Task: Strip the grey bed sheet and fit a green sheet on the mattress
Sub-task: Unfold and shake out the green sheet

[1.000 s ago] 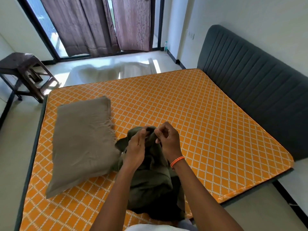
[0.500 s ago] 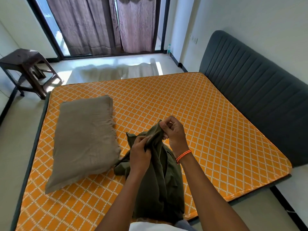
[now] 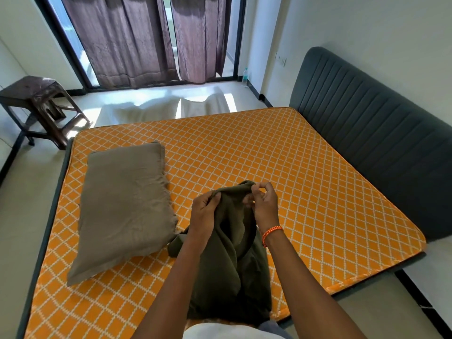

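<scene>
Up comes the green sheet (image 3: 230,253) off the bare mattress (image 3: 305,192) (pillow (image 3: 122,204) alongside), left hand (image 3: 204,216) gripping, right hand (image 3: 265,206) pinching its top edge, hunting a corner to spread next.

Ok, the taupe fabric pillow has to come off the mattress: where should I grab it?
Take the taupe fabric pillow by its near short end, coming from the bed's left side. That corner overhangs nothing but lies closest and flat on the orange quilted mattress, beside the bunched green sheet.
</scene>
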The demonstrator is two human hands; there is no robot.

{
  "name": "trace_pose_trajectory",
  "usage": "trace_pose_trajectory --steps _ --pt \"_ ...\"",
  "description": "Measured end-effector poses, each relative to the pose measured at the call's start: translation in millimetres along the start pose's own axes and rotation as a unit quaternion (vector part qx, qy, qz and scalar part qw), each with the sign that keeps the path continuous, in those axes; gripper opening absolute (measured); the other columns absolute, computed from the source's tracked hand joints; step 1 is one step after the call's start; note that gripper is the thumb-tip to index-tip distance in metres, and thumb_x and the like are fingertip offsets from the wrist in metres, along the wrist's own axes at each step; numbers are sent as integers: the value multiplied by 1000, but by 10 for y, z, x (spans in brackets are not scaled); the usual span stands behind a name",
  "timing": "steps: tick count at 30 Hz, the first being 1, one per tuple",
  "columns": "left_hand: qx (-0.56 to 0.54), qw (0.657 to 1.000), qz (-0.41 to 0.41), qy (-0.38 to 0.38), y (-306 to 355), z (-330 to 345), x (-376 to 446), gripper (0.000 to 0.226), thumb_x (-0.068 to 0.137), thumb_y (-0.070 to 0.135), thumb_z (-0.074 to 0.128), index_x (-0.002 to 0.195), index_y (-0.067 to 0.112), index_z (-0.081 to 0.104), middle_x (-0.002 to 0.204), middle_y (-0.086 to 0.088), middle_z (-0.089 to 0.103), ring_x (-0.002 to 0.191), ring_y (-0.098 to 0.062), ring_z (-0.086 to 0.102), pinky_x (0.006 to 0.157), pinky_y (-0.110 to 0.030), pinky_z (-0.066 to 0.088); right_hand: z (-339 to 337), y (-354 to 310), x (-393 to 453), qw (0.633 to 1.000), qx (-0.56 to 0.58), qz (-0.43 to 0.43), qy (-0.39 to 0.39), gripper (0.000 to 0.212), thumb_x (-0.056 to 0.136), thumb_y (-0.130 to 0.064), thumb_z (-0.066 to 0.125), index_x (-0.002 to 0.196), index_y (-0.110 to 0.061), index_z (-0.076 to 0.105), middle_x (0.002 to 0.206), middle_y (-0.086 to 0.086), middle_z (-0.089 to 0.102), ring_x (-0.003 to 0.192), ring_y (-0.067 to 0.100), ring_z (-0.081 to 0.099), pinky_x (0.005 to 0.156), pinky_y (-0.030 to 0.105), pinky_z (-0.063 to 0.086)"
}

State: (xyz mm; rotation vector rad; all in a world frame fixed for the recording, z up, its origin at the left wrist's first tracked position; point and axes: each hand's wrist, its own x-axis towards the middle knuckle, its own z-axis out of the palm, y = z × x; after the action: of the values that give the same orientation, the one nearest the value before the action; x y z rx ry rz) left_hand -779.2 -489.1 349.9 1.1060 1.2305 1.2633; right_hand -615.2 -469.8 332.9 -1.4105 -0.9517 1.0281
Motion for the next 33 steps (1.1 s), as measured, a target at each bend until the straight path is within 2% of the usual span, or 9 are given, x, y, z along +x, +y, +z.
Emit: trace_pose_trajectory --steps 6,8,11,14,18,22,26,29,33 --pt "-101 965 -125 -207 27 -149 -108 20 100 8 66 110 -5 77 109 -26 75 102 -40 72 92 -45 59 45 288 -35 945 45 313 -83 89 69 -93 60 114 -18 73 109 15 76 104 35 73 92 55 60" --pt "-89 928 -180 -315 -6 -196 -177 24 97 8 70 112 -9 75 114 -27 74 107 -40 71 101 -48 56 -28 334 -21 895 92 412 -146 82 79 -77 69 121 -7 75 113 20 75 104 37 72 92 50 60" --pt "17 870 -191 -454 -12 -266 -294 24 99 25 72 105 3 80 109 -18 77 103 -31 73 96 -42 56 -35 392 10 918 54 381 -92 41 98 -18 68 130 8 64 110 25 72 93 37 70 75 41 59" --pt "40 926 -200 -317 -216 -267 -316 37 107 38 60 105 8 80 110 -15 78 96 -30 74 86 -37 59 -10 434 -49 946 62 315 -32 29 99 5 54 125 11 64 103 27 72 87 37 71 74 41 59" --pt "171 944 -284 3 -871 -353 -59 36 109 41 49 114 11 68 113 -20 70 102 -35 68 89 -48 57 -161 395 -530 911 95 283 -284 32 98 2 54 126 3 70 128 30 66 117 43 66 104 54 52" --pt "87 887 -453 35 -1427 -364 -129 77 102 55 58 156 4 41 152 -19 53 135 -39 54 112 -48 46 -323 519 -724 888 82 296 -342 29 99 2 53 117 4 74 127 27 68 122 43 64 113 55 45" --pt "-260 791 -553 43 -1471 -248 -450 54 103 47 60 131 2 69 107 -25 77 104 -40 69 80 -51 62 -320 654 -660 890 89 289 -342 21 95 4 57 99 1 77 113 25 70 108 42 65 110 59 44" --pt "-348 795 -489 85 -1457 -275 -422 45 104 33 61 134 0 65 124 -29 71 112 -43 68 78 -55 63 -341 706 -535 918 128 306 -219 15 94 1 59 98 3 74 106 25 71 103 40 65 104 54 48" --pt "-329 814 -454 153 -1485 -264 -244 42 104 32 61 136 4 66 127 -25 71 109 -43 70 89 -53 57 -342 831 -311 957 -110 246 -111 33 85 9 50 60 -10 62 83 19 59 91 36 56 80 39 46"
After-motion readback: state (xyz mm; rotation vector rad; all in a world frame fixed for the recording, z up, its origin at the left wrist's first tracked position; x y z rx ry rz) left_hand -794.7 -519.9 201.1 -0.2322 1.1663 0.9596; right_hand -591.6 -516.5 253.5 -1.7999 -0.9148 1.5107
